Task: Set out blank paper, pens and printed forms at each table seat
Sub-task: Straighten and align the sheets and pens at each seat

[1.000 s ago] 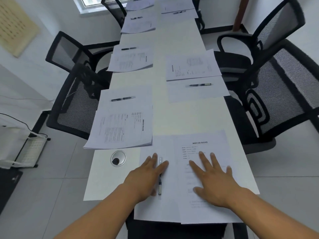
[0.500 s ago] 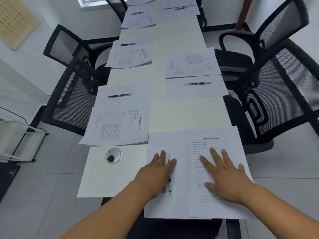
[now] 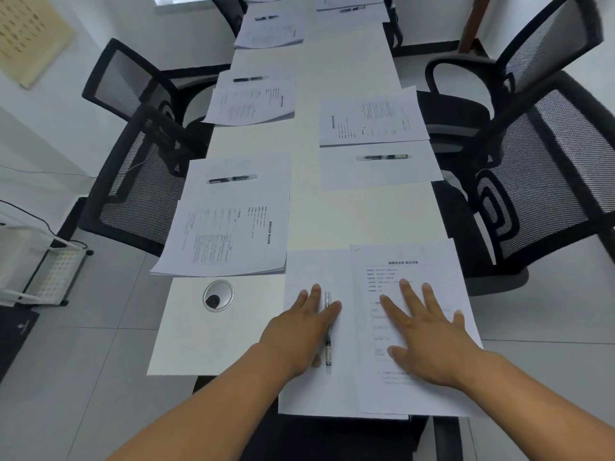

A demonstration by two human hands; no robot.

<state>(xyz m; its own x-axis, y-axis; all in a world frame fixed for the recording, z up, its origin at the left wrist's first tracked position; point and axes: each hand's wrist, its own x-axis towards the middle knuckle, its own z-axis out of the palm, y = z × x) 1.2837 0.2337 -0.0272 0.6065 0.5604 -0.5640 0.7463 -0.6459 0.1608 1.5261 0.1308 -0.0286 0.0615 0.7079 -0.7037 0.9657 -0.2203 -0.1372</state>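
The left hand (image 3: 299, 331) lies flat on a blank sheet (image 3: 312, 390) at the near end of the long white tabletop (image 3: 349, 71), its fingers (image 3: 314, 296) straight and close together, holding nothing. A pen (image 3: 328, 331) lies lengthwise on that sheet, just beside the index finger and touching its inner edge. The right hand (image 3: 429, 337) presses palm down on a printed form (image 3: 416, 264), its fingers (image 3: 407, 291) spread wide and straight, the thumb out to the side. The form overlaps the right edge of the blank sheet, and both papers hang slightly over the near edge of the tabletop.

Just left of the blank sheet, a round metal cable grommet (image 3: 218, 295) is set into the tabletop. Beyond it on the left side lies a printed stack (image 3: 229, 237) with a blank sheet above it carrying a dark pen (image 3: 229, 179). Across from it on the right side, another blank sheet (image 3: 379, 174) holds a pen (image 3: 382, 157), with a printed form (image 3: 369, 119) just beyond. Farther up the left side lies 1 more form (image 3: 253, 101) with a pen (image 3: 248, 79), and more papers sit at the far end, too small to read.

Black mesh chairs stand along both sides, 2 on the left (image 3: 139, 181) and 2 on the right (image 3: 539, 181). A white wire rack (image 3: 43, 267) stands on the tiled floor at the left.
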